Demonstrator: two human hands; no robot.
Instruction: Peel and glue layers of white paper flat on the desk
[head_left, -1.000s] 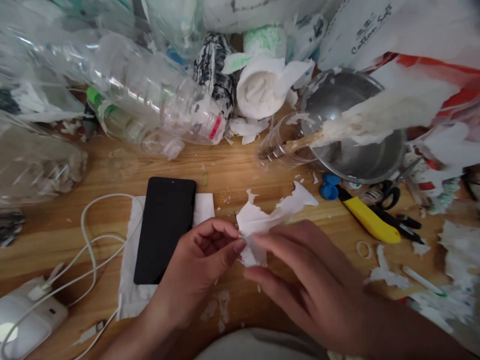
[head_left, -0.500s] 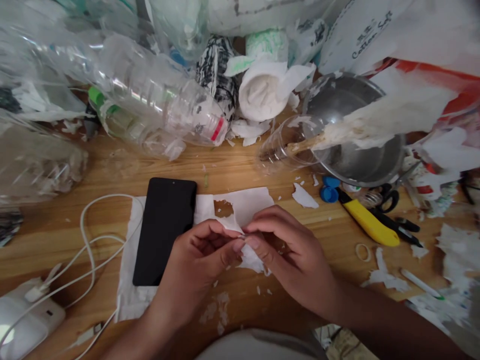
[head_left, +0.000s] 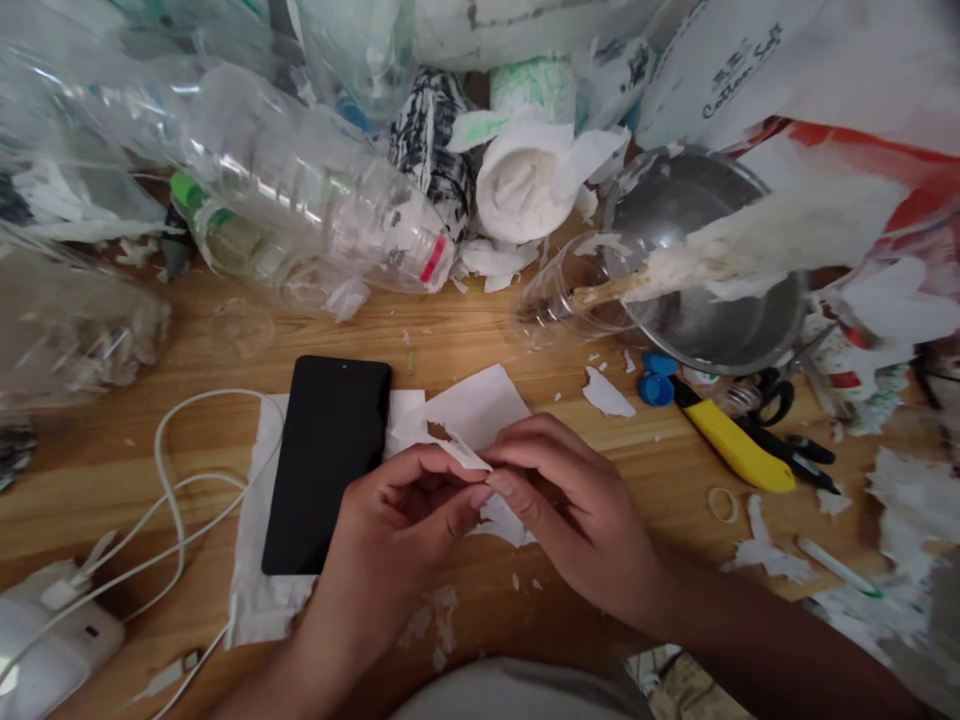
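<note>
Between my two hands is a torn piece of white paper (head_left: 484,405) with a ragged hole in it. My left hand (head_left: 409,520) pinches its near part between thumb and fingers. My right hand (head_left: 574,500) pinches the same spot from the other side, fingertips almost touching the left ones. Part of the paper stands up above the fingers, and a torn lower part shows beneath them. What lies right between the fingertips is hidden. Left of my left hand, a black phone (head_left: 328,465) rests on a white tissue (head_left: 259,600).
Clear plastic bottles (head_left: 300,170) lie at the back left. A metal bowl (head_left: 750,320) stands at the back right, near a yellow-handled cutter (head_left: 735,445), scissors (head_left: 776,395) and a blue cap (head_left: 657,388). White cables (head_left: 176,500) run to a charger (head_left: 64,610). Paper scraps (head_left: 609,393) are scattered about.
The paper's upper part has turned and folded, so its hole looks narrower and its far corner points more upward. Both hands keep pinching at nearly the same place.
</note>
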